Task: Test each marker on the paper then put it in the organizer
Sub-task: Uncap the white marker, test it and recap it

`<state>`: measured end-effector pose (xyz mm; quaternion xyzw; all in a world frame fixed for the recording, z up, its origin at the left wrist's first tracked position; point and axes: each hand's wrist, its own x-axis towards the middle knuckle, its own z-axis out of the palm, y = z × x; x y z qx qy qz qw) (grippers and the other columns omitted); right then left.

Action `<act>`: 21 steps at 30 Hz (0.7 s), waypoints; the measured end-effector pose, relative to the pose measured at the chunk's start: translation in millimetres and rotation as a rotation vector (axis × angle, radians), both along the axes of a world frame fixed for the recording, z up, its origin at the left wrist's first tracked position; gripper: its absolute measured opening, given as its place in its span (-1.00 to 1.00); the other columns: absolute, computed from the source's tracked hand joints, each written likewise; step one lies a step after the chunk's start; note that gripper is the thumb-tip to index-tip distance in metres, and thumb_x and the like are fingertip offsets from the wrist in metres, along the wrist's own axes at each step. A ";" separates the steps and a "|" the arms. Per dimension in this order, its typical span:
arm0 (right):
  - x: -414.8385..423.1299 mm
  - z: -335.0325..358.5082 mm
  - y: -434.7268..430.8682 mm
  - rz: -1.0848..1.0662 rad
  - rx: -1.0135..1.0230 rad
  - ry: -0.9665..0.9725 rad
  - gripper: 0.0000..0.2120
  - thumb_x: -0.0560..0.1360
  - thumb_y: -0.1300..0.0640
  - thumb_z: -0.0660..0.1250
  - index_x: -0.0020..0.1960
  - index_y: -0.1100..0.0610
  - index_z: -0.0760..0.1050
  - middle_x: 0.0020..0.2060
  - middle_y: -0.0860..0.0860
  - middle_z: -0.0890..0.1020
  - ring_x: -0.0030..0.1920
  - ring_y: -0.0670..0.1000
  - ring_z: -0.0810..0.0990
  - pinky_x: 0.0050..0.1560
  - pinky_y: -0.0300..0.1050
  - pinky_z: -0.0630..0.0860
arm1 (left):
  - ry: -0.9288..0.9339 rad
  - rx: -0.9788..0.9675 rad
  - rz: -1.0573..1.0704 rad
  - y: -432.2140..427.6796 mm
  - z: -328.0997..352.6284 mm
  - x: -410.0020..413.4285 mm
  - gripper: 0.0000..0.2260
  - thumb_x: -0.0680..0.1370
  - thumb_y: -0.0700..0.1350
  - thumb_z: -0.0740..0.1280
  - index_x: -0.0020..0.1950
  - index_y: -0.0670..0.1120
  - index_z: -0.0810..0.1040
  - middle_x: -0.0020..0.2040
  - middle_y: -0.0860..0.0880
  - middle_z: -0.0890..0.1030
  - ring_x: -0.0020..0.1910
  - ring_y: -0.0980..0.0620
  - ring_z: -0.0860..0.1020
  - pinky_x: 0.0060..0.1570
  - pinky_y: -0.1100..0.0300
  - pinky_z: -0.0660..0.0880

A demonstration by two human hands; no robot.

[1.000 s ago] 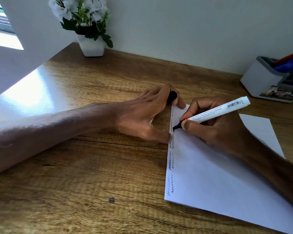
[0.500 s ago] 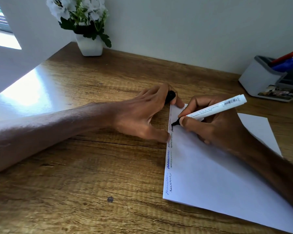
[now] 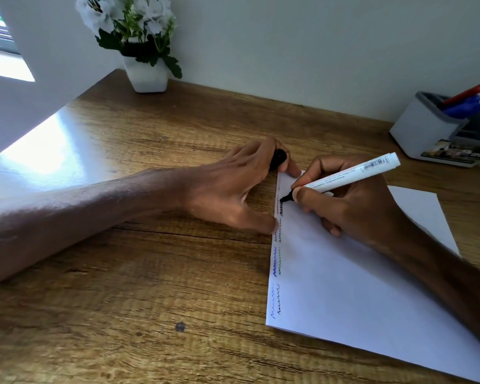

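White marker: the barrel (image 3: pixel 349 176) is lying slanted in the right hand (image 3: pixel 352 206), its black tip (image 3: pixel 286 197) touching the paper (image 3: pixel 358 286) near the sheet's left edge, just above a column of squiggles (image 3: pixel 277 245).
Right-hand fingers: they are closing around the marker low on the barrel, pinching just behind the tip.
Left hand: it (image 3: pixel 233 189) is pressing thumb and fingertips on the paper's left edge and is curling around a black cap (image 3: pixel 278 159).
Smear risk: the right palm is resting on the sheet, so fresh ink may be dragging under it.
Slip risk: the left hand is pinning only the edge, so a hard stroke may be shifting the paper or running the tip onto the wooden desk (image 3: pixel 122 273).
Cap risk: the cap may be rolling out of that loose curl.
Organizer: it (image 3: pixel 427 128) is standing well apart at the far right, already holding 1 red marker (image 3: pixel 463 94) and blue markers (image 3: pixel 466 106).
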<state>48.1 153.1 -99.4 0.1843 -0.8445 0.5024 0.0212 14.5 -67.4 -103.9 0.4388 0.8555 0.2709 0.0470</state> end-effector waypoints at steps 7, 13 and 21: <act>-1.4 -0.2 -0.5 0.005 0.000 0.020 -0.93 0.48 0.34 0.47 -0.18 0.29 0.63 -0.42 0.19 0.63 -0.65 0.01 0.45 -0.65 -0.16 0.35 | -0.014 -0.009 0.001 0.4 2.1 1.0 -0.46 0.41 0.22 0.39 0.18 0.17 0.11 0.26 0.20 0.29 0.18 0.33 0.23 0.19 0.46 0.16; -2.7 -1.1 -0.3 -0.015 -0.019 0.010 -0.92 0.48 0.31 0.47 -0.18 0.30 0.62 -0.40 0.17 0.64 -0.65 0.00 0.47 -0.64 -0.18 0.38 | -0.002 -0.007 0.005 -0.1 2.4 1.7 -0.47 0.42 0.21 0.40 0.16 0.15 0.12 0.28 0.18 0.31 0.23 0.25 0.23 0.23 0.43 0.15; -5.7 -3.5 -0.2 -0.061 -0.098 -0.024 -0.90 0.47 0.30 0.50 -0.17 0.31 0.61 -0.40 0.17 0.62 -0.53 0.13 0.49 -0.62 -0.12 0.44 | 0.008 -0.027 0.016 0.2 3.9 3.1 -0.46 0.43 0.20 0.40 0.21 0.12 0.15 0.23 0.16 0.31 0.27 0.18 0.27 0.28 0.40 0.16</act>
